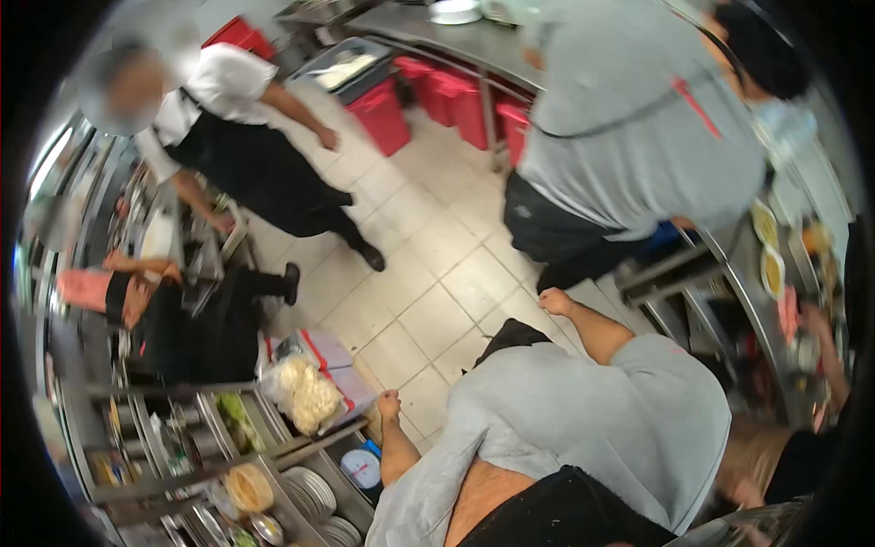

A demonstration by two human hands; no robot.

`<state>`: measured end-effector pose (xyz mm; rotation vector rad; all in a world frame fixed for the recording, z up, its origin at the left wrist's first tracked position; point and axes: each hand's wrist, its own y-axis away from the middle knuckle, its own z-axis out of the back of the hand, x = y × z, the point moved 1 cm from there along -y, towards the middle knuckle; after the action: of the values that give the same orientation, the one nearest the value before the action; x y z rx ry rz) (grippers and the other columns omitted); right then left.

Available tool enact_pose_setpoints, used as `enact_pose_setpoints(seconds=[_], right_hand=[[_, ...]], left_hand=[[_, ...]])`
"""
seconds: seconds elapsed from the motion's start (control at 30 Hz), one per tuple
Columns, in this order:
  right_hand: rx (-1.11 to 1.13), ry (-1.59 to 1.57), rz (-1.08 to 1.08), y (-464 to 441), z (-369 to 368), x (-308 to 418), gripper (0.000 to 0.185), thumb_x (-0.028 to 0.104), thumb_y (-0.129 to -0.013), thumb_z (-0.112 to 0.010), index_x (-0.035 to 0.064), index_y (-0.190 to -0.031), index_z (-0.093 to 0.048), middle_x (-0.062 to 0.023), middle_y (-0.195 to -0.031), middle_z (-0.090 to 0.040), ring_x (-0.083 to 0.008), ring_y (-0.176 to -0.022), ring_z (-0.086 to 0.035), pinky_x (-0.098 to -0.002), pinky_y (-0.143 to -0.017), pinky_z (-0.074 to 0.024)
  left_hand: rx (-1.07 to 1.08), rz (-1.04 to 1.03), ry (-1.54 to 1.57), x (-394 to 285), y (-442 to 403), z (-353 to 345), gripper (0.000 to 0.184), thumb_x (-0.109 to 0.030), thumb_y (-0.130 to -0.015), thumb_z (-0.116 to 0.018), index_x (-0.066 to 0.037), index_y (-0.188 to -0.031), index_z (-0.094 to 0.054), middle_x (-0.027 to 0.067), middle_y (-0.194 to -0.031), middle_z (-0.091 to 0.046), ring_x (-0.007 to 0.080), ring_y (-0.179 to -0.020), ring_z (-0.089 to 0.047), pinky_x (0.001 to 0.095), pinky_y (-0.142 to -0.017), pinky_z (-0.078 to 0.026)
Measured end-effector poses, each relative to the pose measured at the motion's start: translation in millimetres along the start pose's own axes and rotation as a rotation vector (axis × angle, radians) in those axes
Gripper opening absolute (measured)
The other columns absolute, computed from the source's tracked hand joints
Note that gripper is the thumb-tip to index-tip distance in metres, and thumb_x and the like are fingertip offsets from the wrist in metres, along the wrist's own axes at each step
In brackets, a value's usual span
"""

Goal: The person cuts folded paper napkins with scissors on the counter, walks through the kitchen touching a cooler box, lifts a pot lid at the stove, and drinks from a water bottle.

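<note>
Grey sleeves run from the bottom of the head view to both of my forearms. My left hand [389, 404] is curled closed, with no object showing in it, above the floor near the corner of the counter. Close to it are a blue-rimmed round dial scale [362, 468] and a clear bag of pale food [305, 394]. My right hand [554, 302] is also loosely closed and shows nothing in it. It hangs above the tiled floor [469, 283], near the black trousers of a person in grey.
Two people in black stand at the left counter. A person in grey [647, 118] leans over the right counter, where another person's hand [814, 321] reaches in. Red bins [381, 118] stand under the back table [410, 25]. Stacked plates [310, 492] sit at lower left.
</note>
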<state>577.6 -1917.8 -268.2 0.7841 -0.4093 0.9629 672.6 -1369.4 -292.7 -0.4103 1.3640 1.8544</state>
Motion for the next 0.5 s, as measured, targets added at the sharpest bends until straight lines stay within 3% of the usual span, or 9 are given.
enact_pose_setpoints(seconds=[0.07, 0.13, 0.2, 0.3, 0.37, 0.4, 0.43, 0.47, 0.5], right_hand=[[0.061, 0.045, -0.023, -36.9, 7.7, 35.2, 0.024, 0.022, -0.070, -0.062, 0.0026, -0.083, -0.064, -0.0142, -0.076, -0.064, -0.0228, -0.071, -0.059, -0.0365, -0.068, -0.0468], [0.057, 0.002, 0.014, -72.4, -2.2, 58.2, 0.023, 0.020, -0.071, -0.062, 0.0019, -0.085, -0.064, -0.0128, -0.074, -0.064, -0.0201, -0.064, -0.059, -0.0351, -0.062, -0.0469], [0.127, -0.044, -0.127, -91.4, -6.5, 87.8, 0.028, 0.024, -0.069, -0.062, 0.0032, -0.088, -0.065, -0.0155, -0.082, -0.065, -0.0267, -0.079, -0.062, -0.0362, -0.073, -0.0475], [0.261, 0.016, 0.022, -138.8, -51.6, 80.7, 0.025, 0.024, -0.071, -0.059, 0.0021, -0.082, -0.064, -0.0165, -0.071, -0.063, -0.0287, -0.068, -0.060, -0.0392, -0.067, -0.0474], [0.432, 0.081, 0.013, -156.3, -67.0, 95.5, 0.023, 0.024, -0.078, -0.056, 0.0035, -0.074, -0.064, -0.0117, -0.060, -0.061, -0.0236, -0.050, -0.057, -0.0368, -0.048, -0.0468], [0.552, -0.025, 0.075, -185.8, -91.0, 71.9, 0.024, 0.022, -0.081, -0.054, 0.0024, -0.071, -0.063, -0.0096, -0.059, -0.060, -0.0196, -0.045, -0.055, -0.0341, -0.041, -0.0448], [0.594, -0.092, 0.037, -200.8, -99.7, 75.1, 0.026, 0.022, -0.082, -0.054, -0.0001, -0.070, -0.061, -0.0102, -0.058, -0.059, -0.0189, -0.045, -0.056, -0.0344, -0.042, -0.0453], [0.693, 0.125, 0.237, -209.5, -86.7, 103.6, 0.027, 0.022, -0.081, -0.055, -0.0008, -0.071, -0.061, -0.0112, -0.058, -0.059, -0.0180, -0.046, -0.056, -0.0341, -0.043, -0.0454], [0.725, 0.338, 0.290, -208.3, -66.4, 147.9, 0.028, 0.024, -0.081, -0.056, -0.0008, -0.070, -0.061, -0.0119, -0.058, -0.059, -0.0182, -0.046, -0.055, -0.0340, -0.043, -0.0450]], left_hand=[[-0.027, 0.039, 0.052, -4.9, -6.7, 10.1, 0.013, -0.018, -0.082, -0.055, -0.009, -0.091, -0.056, 0.0007, -0.073, -0.055, 0.0106, -0.057, -0.052, 0.0223, -0.042, -0.037], [-0.039, -0.009, 0.112, -3.7, -6.8, -4.3, 0.013, -0.018, -0.082, -0.055, -0.008, -0.092, -0.056, 0.0014, -0.075, -0.056, 0.0115, -0.058, -0.053, 0.0234, -0.042, -0.038], [-0.054, -0.005, 0.086, -5.1, 6.4, -25.5, 0.012, -0.010, -0.077, -0.053, -0.004, -0.082, -0.061, 0.0049, -0.068, -0.058, 0.0133, -0.058, -0.053, 0.0268, -0.050, -0.043], [-0.052, 0.064, 0.099, 2.6, 20.1, -49.9, 0.011, -0.011, -0.075, -0.054, -0.003, -0.080, -0.061, 0.0056, -0.074, -0.060, 0.0143, -0.062, -0.054, 0.0289, -0.055, -0.045], [-0.067, -0.015, -0.141, -2.1, 35.7, -57.6, 0.014, -0.015, -0.075, -0.054, -0.006, -0.078, -0.064, 0.0082, -0.079, -0.063, 0.0192, -0.070, -0.059, 0.0343, -0.061, -0.048], [-0.159, 0.028, -0.054, 6.9, 32.5, -57.5, 0.014, -0.015, -0.075, -0.054, -0.006, -0.078, -0.064, 0.0082, -0.079, -0.063, 0.0192, -0.070, -0.059, 0.0343, -0.061, -0.048], [-0.135, -0.075, -0.299, 22.5, 23.4, -58.2, 0.016, -0.019, -0.075, -0.054, -0.008, -0.078, -0.065, 0.0093, -0.082, -0.064, 0.0234, -0.074, -0.059, 0.0372, -0.064, -0.048], [-0.095, -0.167, -0.557, 31.1, 20.3, -59.0, 0.018, -0.022, -0.075, -0.054, -0.010, -0.079, -0.066, 0.0104, -0.085, -0.065, 0.0276, -0.078, -0.060, 0.0401, -0.067, -0.048], [0.047, -0.066, -0.579, 15.4, 26.5, -46.7, 0.022, -0.027, -0.074, -0.051, -0.012, -0.079, -0.067, 0.0136, -0.089, -0.063, 0.0344, -0.083, -0.059, 0.0438, -0.070, -0.048]])
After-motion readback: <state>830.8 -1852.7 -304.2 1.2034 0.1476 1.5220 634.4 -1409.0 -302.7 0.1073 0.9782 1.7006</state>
